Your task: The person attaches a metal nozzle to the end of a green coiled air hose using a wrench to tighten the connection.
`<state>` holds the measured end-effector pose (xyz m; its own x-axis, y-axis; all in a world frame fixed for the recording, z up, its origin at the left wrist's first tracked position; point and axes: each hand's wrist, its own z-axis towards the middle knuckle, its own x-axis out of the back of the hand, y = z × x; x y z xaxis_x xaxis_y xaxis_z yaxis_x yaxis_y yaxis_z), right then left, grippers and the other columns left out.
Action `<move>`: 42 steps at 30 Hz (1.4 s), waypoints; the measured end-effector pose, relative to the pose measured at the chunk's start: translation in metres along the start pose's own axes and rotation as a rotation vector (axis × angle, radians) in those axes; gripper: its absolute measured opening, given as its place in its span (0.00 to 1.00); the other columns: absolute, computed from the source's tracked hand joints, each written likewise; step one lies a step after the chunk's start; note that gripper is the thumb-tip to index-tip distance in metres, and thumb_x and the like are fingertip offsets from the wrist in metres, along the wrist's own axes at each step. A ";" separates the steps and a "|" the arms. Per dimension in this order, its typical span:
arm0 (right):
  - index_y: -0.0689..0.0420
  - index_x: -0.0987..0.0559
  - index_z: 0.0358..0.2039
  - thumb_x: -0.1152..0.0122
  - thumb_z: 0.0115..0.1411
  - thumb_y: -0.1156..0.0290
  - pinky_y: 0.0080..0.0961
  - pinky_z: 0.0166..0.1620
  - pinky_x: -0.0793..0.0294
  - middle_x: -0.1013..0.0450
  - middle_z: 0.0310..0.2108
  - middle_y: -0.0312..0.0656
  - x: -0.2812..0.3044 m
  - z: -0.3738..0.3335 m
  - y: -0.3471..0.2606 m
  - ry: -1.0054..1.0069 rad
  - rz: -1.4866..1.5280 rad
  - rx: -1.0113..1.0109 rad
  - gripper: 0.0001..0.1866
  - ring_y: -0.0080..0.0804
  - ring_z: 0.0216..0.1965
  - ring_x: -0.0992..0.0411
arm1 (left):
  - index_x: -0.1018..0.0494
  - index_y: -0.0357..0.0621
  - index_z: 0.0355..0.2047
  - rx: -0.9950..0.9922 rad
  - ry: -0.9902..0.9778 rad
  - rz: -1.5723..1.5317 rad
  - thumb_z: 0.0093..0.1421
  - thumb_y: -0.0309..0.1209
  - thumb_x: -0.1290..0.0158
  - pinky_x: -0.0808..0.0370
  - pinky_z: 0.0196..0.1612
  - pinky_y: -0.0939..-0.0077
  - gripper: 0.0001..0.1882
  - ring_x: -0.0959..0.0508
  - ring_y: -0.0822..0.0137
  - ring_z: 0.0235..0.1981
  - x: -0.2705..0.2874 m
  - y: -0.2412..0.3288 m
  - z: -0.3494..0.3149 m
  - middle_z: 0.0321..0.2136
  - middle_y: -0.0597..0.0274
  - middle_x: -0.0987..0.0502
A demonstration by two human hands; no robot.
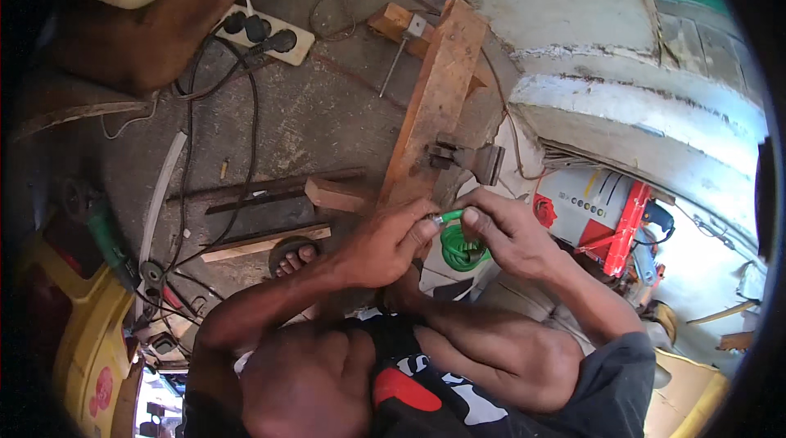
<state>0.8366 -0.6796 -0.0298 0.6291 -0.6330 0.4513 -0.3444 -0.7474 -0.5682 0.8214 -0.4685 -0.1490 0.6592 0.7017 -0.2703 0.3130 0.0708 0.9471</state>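
Both of my hands meet in the middle of the view on the end of a green wire (449,215). My left hand (387,243) pinches the wire's tip between thumb and forefinger. My right hand (508,229) grips the same wire just to the right. The rest of the green wire lies in a coil (461,250) under my hands. A long wooden plank (434,102) with a dark metal clamp (467,160) on its side runs up from my left hand.
A white power strip (266,33) with black plugs and cables lies at the upper left. A hammer (405,37) rests near the plank's far end. Wood strips (266,241) lie by my sandalled foot (293,256). A red and white machine (602,213) stands at right, a green power tool (106,237) at left.
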 end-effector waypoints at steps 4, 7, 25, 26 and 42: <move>0.62 0.23 0.43 0.50 0.74 0.63 0.36 0.38 0.26 0.26 0.29 0.49 -0.026 -0.008 0.019 0.125 0.117 0.078 0.14 0.42 0.32 0.24 | 0.29 0.39 0.43 0.134 0.050 -0.132 0.76 0.45 0.62 0.27 0.37 0.62 0.21 0.23 0.60 0.30 -0.014 -0.002 -0.011 0.29 0.54 0.25; 0.61 0.23 0.40 0.51 0.74 0.63 0.36 0.37 0.26 0.26 0.29 0.48 -0.047 -0.009 0.030 0.216 0.094 0.172 0.14 0.40 0.32 0.24 | 0.29 0.39 0.42 0.214 0.075 -0.084 0.76 0.46 0.61 0.28 0.36 0.61 0.21 0.25 0.62 0.29 -0.018 -0.001 -0.021 0.29 0.56 0.25; 0.58 0.25 0.34 0.52 0.75 0.52 0.24 0.31 0.36 0.37 0.22 0.29 -0.071 -0.026 0.053 -0.117 0.793 -0.141 0.22 0.20 0.25 0.40 | 0.33 0.38 0.36 -0.351 -0.089 0.875 0.66 0.31 0.47 0.29 0.39 0.49 0.09 0.25 0.40 0.39 -0.004 0.027 -0.020 0.34 0.44 0.29; 0.58 0.25 0.34 0.52 0.75 0.52 0.24 0.31 0.35 0.37 0.22 0.29 -0.070 -0.025 0.052 -0.090 0.799 -0.127 0.22 0.20 0.24 0.40 | 0.32 0.38 0.38 -0.313 -0.034 0.782 0.68 0.33 0.48 0.28 0.38 0.51 0.10 0.25 0.44 0.37 -0.006 0.026 -0.021 0.34 0.47 0.29; 0.60 0.28 0.35 0.53 0.76 0.58 0.28 0.32 0.30 0.32 0.22 0.37 -0.057 -0.034 0.038 0.193 0.359 0.136 0.18 0.26 0.26 0.33 | 0.32 0.40 0.44 0.155 -0.145 -0.073 0.75 0.49 0.58 0.29 0.35 0.70 0.22 0.27 0.64 0.28 -0.009 0.010 -0.029 0.27 0.59 0.28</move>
<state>0.7638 -0.6789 -0.0541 0.3399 -0.8837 0.3217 -0.4148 -0.4479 -0.7920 0.7989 -0.4539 -0.1325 0.7187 0.5885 -0.3702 0.4576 0.0004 0.8891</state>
